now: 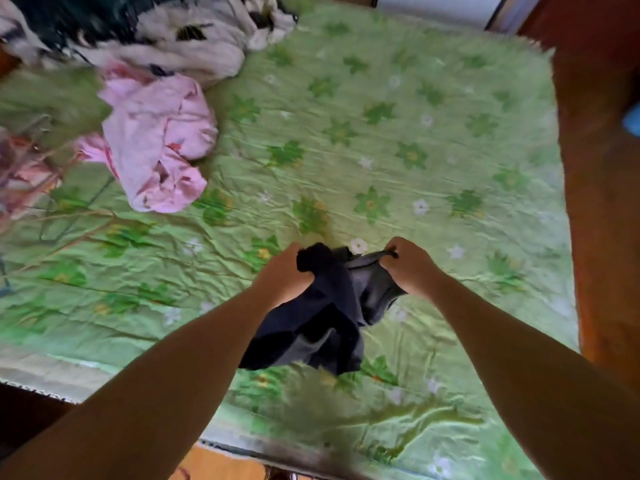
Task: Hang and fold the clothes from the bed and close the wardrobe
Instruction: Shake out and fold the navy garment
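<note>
Dark garment (311,320) hangs bunched between your two hands over the near part of the bed (398,140), its lower folds dangling just above the green flowered sheet. Head view, the only one: your left hand (284,275) has its fingers curled tight round a wad of the fabric. Your right hand (408,268) pinches an edge between thumb and curled fingers, and the cloth between the hands is slack and twisted. Risk: it's balled up, so pulling apart before you find the true corners or waistband likely gives a crooked fold. A weak pinch on the right could let that edge slip and dump the piece back on the sheet. Frame is motion-blurred, so garment type isn't readable. Pink garment (156,147) lies crumpled at the bed's left, with a white patterned heap (194,46) just beyond it; touching or overlapping, can't tell. Pinkish cloth (20,174) at the left edge is too blurred to name. Plenty looks left to do. Containers: none in view; the wardrobe is out of frame, so its door and contents can't be told. Brown floor (602,202) runs along the bed's right side.
</note>
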### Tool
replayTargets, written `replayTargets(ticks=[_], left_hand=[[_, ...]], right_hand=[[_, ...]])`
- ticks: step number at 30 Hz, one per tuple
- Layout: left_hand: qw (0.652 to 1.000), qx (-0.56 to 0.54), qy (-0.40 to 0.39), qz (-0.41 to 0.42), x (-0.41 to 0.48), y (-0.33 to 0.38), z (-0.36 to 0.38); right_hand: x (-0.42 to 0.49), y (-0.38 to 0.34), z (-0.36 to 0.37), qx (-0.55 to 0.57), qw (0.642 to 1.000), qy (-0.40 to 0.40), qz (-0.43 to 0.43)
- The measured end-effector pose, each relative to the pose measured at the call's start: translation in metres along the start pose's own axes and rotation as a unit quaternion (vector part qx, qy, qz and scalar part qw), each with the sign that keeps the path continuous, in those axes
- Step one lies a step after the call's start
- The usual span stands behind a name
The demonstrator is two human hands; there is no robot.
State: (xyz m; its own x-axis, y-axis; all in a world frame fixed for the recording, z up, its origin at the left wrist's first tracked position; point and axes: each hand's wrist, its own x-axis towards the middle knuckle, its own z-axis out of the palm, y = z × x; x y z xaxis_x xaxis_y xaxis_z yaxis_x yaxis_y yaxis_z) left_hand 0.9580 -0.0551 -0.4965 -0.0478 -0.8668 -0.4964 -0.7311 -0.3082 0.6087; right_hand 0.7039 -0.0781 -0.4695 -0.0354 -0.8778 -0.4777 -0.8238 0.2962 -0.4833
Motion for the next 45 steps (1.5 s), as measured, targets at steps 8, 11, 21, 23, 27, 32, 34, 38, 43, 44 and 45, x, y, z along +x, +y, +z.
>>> replayTargets(ticks=[8, 11, 21, 23, 27, 32, 34, 38, 43, 44, 45], left_hand=[[0.990, -0.072, 0.056, 0.107, -0.067, 0.145, -0.161], [0.976, -0.130, 0.109, 0.135, -0.094, 0.188, -0.207], [0.897, -0.321, 0.162, 0.256, -0.186, 0.318, -0.291], [0.895, -0.316, 0.156, 0.272, -0.198, 0.336, -0.297], [0.896, -0.320, 0.128, 0.280, -0.211, 0.362, -0.307], [0.863, -0.358, 0.166, 0.316, -0.214, 0.387, -0.320], [0.856, -0.337, 0.211, 0.330, -0.210, 0.394, -0.323], [0.852, -0.307, 0.213, 0.366, -0.210, 0.403, -0.334], [0.865, -0.250, 0.239, 0.363, -0.210, 0.414, -0.342], [0.866, -0.248, 0.240, 0.362, -0.210, 0.415, -0.342], [0.867, -0.245, 0.240, 0.361, -0.209, 0.417, -0.343]], right_hand=[[-0.081, -0.090, -0.183, 0.060, 0.994, 0.082, -0.028], [-0.116, -0.106, -0.241, 0.107, 0.986, 0.125, -0.038], [-0.221, -0.133, -0.396, 0.543, 0.831, 0.082, -0.085], [-0.235, -0.131, -0.411, 0.551, 0.822, 0.074, -0.126], [-0.251, -0.129, -0.435, 0.510, 0.834, 0.139, -0.157], [-0.261, -0.121, -0.462, 0.422, 0.857, 0.262, -0.137], [-0.262, -0.117, -0.472, 0.364, 0.880, 0.283, -0.112], [-0.258, -0.111, -0.491, 0.385, 0.880, 0.270, -0.071], [-0.262, -0.103, -0.500, 0.328, 0.925, 0.131, -0.140], [-0.264, -0.104, -0.499, 0.255, 0.949, 0.122, -0.138], [-0.264, -0.105, -0.497, 0.173, 0.966, 0.141, -0.128]])
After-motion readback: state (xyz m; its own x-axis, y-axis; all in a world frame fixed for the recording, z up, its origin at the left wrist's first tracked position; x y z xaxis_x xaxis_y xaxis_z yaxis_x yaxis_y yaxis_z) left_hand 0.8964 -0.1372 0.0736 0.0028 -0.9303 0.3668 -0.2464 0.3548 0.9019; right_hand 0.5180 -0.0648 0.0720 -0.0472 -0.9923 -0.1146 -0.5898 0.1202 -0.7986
